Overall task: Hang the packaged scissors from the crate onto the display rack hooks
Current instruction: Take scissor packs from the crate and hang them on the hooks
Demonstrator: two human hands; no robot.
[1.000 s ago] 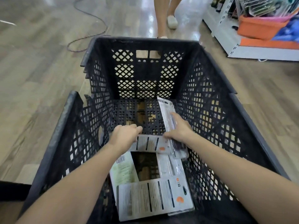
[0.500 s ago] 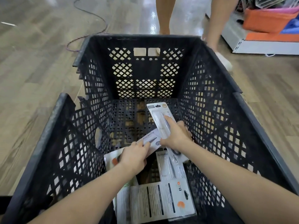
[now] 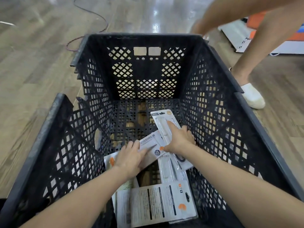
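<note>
Both my hands reach down into a black lattice crate. My right hand grips a white scissors pack that points away toward the crate's far wall. My left hand holds a second pack printed "SCISSORS", slanted toward the right hand and touching the first pack. More packs lie flat on the crate floor: one back-side up near me, one under my right wrist, one with an orange mark under my left hand. No display rack hooks are in sight.
Another person's legs and white shoe stand just right of the crate. A white shelf base with orange items is at the far right. A cable loops on the wooden floor behind the crate.
My left hand picked a pack off the pile and turned it face up toward my right hand. The other person stepped from behind the crate to its right side.
</note>
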